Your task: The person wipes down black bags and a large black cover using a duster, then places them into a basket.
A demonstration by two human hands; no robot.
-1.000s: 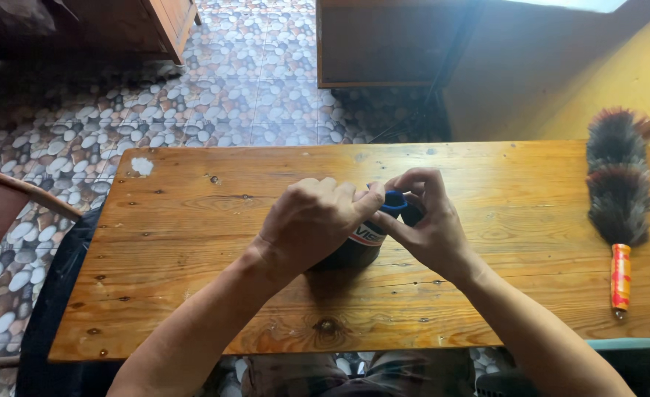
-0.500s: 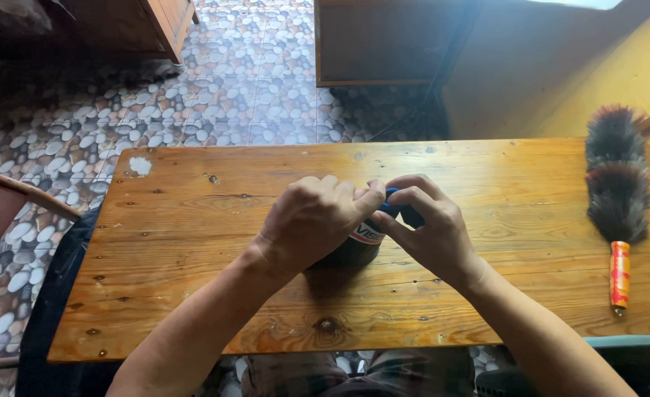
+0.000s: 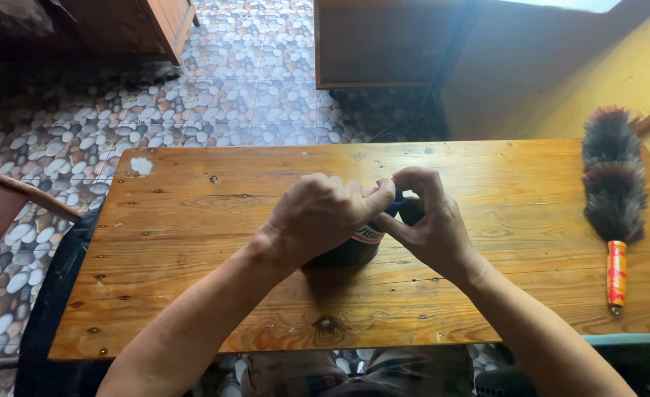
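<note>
At the far left a curved brown chair back (image 3: 1, 213) stands beside the wooden table (image 3: 192, 220), over a floor tiled in a pebble pattern (image 3: 60, 125). Near the middle of the table, the left hand (image 3: 317, 217) wraps over a dark bottle (image 3: 350, 250) lying tilted on the boards, its fingers curled shut around the body so that most of it is hidden. What shows of the bottle is a dark, nearly black lower body, a band of label in white with red and blue, and a blue cap (image 3: 397, 197) at the upper end, peeking out between the two hands. The right hand (image 3: 431, 228) meets it from the other side, thumb and forefinger pinched together on the cap, the other fingers folded beneath. Both forearms reach in from the near edge. Well apart, at the right end of the table, lies a feather duster (image 3: 614, 191) with dark, fluffy plumes and an orange and yellow handle pointing toward the person.
</note>
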